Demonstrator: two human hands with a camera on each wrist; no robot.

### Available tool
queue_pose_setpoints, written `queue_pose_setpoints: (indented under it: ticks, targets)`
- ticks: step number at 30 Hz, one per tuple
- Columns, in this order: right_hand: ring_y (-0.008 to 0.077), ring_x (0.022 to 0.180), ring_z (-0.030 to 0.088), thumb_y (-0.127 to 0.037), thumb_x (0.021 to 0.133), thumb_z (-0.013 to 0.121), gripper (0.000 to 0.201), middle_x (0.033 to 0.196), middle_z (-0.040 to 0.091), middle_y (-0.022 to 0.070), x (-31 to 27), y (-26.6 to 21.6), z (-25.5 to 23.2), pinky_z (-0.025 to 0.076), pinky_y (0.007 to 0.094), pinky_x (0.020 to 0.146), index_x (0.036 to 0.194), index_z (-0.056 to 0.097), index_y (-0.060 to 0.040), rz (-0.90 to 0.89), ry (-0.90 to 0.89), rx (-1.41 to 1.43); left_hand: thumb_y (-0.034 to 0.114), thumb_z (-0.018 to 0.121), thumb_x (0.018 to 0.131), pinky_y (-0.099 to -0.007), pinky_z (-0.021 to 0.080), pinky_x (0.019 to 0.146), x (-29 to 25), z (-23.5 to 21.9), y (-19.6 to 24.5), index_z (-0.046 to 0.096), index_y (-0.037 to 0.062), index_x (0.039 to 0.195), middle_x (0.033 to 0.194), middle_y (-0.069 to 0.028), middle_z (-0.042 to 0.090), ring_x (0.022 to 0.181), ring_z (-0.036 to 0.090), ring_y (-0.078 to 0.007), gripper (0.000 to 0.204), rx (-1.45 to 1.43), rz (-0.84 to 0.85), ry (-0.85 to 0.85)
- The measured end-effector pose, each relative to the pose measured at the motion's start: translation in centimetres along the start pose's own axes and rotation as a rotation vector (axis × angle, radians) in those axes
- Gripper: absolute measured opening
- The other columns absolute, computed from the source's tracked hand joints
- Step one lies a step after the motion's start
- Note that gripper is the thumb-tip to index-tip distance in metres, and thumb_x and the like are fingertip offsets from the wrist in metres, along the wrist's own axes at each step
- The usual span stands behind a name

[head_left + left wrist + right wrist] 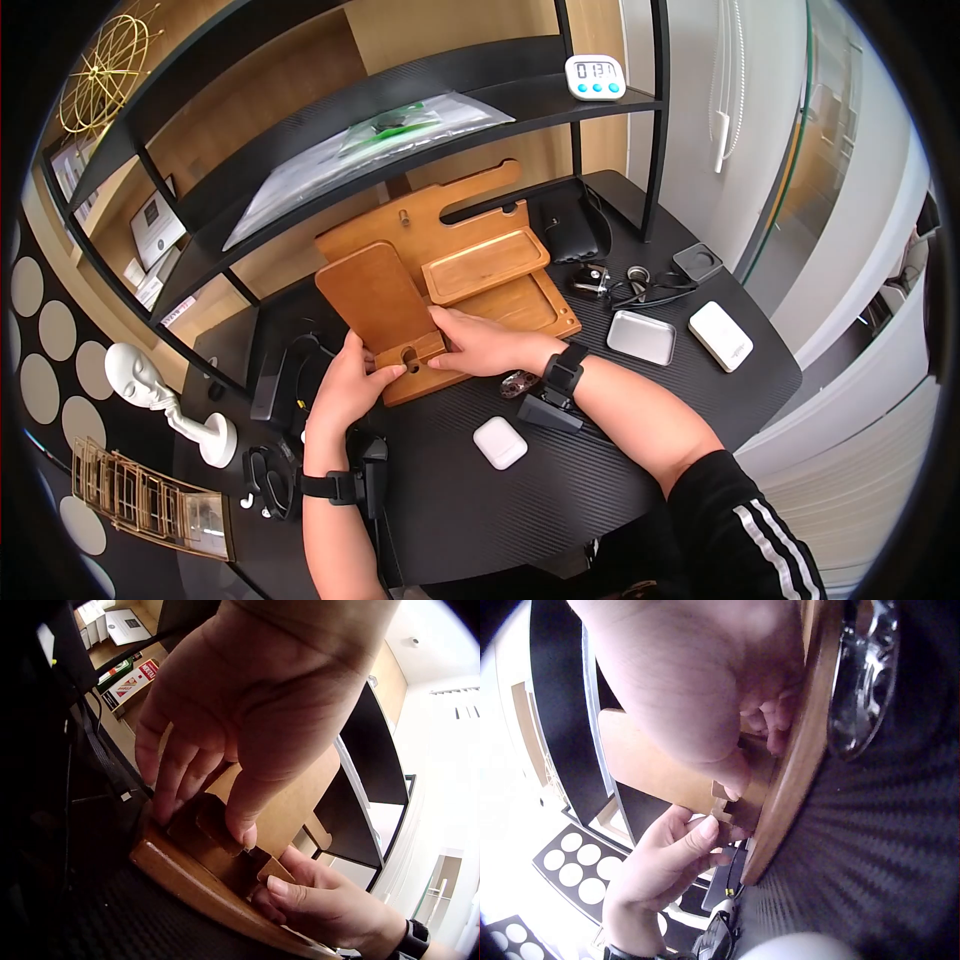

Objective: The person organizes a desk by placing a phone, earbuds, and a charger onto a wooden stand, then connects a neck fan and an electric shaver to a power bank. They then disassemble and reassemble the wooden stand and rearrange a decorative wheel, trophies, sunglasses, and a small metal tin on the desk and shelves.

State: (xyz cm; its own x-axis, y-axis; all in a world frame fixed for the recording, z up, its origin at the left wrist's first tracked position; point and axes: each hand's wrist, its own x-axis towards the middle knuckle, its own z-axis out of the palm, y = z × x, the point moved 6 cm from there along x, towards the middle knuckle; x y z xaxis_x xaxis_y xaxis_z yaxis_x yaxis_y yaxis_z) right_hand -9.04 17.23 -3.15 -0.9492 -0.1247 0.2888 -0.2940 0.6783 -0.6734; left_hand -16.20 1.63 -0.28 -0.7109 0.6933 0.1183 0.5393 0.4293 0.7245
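A brown wooden docking station (548, 312) stands on the desk, with an upright phone rest (370, 292) at its left front. At the foot of that rest runs a small notched ledge (428, 346). My left hand (340, 388) pinches the ledge's left end, thumb on its front edge and fingers behind, as the left wrist view shows. From the other side my right hand (487, 342) grips the ledge's right end, its thumb (733, 780) beside the notch. The right fingers are partly hidden behind the palm. A raised wooden tray (485, 265) sits right of the phone rest.
Before the station lie a white earbud case (499, 443) and a clear-handled object (518, 384). Rightward are an open metal tin (641, 338), a white power bank (720, 336), a watch (637, 280) and a black pouch (575, 228). A black shelf (540, 97) overhangs the back; a white head-shaped stand (140, 375) is left.
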Motion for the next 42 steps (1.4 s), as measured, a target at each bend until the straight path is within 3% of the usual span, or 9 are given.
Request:
queue_pose_setpoints:
  ticks: [3, 5, 6, 9, 11, 42]
  targets:
    - [0.0259, 0.088, 0.054, -0.027, 0.085, 0.063, 0.062, 0.114, 0.048, 0.0202, 0.0, -0.3, -0.2, 0.046, 0.0344, 0.076, 0.13, 0.031, 0.0023, -0.01, 0.013, -0.003, 0.003, 0.069, 0.079, -0.0297, 0.048, 0.081, -0.1, 0.1, 0.0, 0.038, -0.0005, 0.125, 0.1, -0.0124, 0.06, 0.089, 0.06, -0.0181, 0.055, 0.018, -0.032, -0.024]
    - [0.0376, 0.121, 0.043, -0.03, 0.084, 0.062, 0.062, 0.127, 0.046, 0.0233, -0.1, -0.4, -0.3, 0.038, 0.0406, 0.098, 0.13, 0.032, -0.002, 0.116, -0.086, 0.013, 0.009, 0.072, 0.076, -0.0326, 0.05, 0.078, 0.0, -0.2, -0.3, 0.041, -0.0003, 0.123, 0.094, -0.0156, 0.062, 0.086, 0.063, -0.0242, 0.057, 0.071, -0.011, 0.018]
    - [0.0376, 0.121, 0.043, -0.03, 0.084, 0.062, 0.062, 0.127, 0.046, 0.0233, -0.1, -0.4, -0.3, 0.038, 0.0406, 0.098, 0.13, 0.032, -0.002, 0.116, -0.086, 0.013, 0.009, 0.072, 0.076, -0.0326, 0.05, 0.078, -0.1, -0.3, -0.2, 0.041, -0.0003, 0.123, 0.094, -0.0156, 0.062, 0.086, 0.063, -0.0242, 0.057, 0.071, -0.011, 0.018]
    - [0.0371, 0.12, 0.044, -0.03, 0.084, 0.062, 0.059, 0.126, 0.046, 0.0226, -0.1, -0.3, -0.1, 0.038, 0.0405, 0.097, 0.129, 0.034, -0.0025, 0.094, -0.084, 0.014, 0.009, 0.072, 0.076, -0.0325, 0.05, 0.077, -0.2, -0.4, 0.0, 0.042, -0.0001, 0.123, 0.094, -0.0156, 0.062, 0.085, 0.063, -0.0239, 0.057, 0.039, -0.004, 0.015]
    - [0.0239, 0.086, 0.053, -0.027, 0.086, 0.063, 0.053, 0.112, 0.05, 0.0168, 0.0, 0.0, 0.0, 0.045, 0.0338, 0.075, 0.127, 0.038, -0.0026, -0.013, 0.001, 0.016, 0.009, 0.072, 0.076, -0.0326, 0.05, 0.077, -0.2, -0.4, -0.2, 0.042, -0.0002, 0.123, 0.094, -0.0156, 0.062, 0.084, 0.063, -0.0238, 0.058, 0.037, -0.011, 0.016]
    - [0.0232, 0.081, 0.053, -0.026, 0.086, 0.062, 0.044, 0.102, 0.05, 0.0142, 0.3, 0.8, 0.4, 0.045, 0.0334, 0.072, 0.117, 0.044, -0.0014, -0.024, 0.057, -0.022, 0.009, 0.072, 0.075, -0.0343, 0.048, 0.082, -0.2, -0.6, 0.1, 0.042, -0.0019, 0.122, 0.097, -0.0165, 0.062, 0.091, 0.062, -0.0271, 0.057, 0.129, 0.006, 0.045]
